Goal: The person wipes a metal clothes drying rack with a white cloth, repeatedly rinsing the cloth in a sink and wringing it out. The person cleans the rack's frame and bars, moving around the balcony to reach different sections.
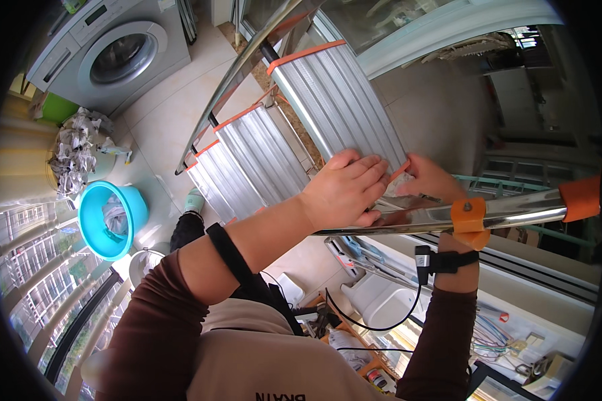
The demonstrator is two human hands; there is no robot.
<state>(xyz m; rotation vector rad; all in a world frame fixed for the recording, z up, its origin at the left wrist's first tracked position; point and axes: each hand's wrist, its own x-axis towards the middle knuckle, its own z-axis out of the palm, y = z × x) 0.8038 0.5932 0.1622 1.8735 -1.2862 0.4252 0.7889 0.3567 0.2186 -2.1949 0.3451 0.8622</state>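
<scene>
A stepladder with ribbed silver metal steps and orange end trims stands before me. My left hand (348,188) lies over the near end of its top step (338,95), fingers bent and close together. Whatever may be under that palm is hidden. My right hand (429,178) reaches beneath the shiny metal side rail (411,223) to the orange trim at the step's corner. Between its thumb and fingers shows a pale crumpled piece, apparently a cloth (404,183). An orange plastic clamp (469,220) sits on the rail, over my right forearm.
Lower ladder steps (263,155) descend leftwards. A turquoise basin (89,220) holding fabric stands on the tiled floor (180,95), near a washing machine (125,55) and a heap of crumpled laundry (75,150). A white plastic container (381,301) is below the rail. A black cable (366,328) hangs from my right wrist.
</scene>
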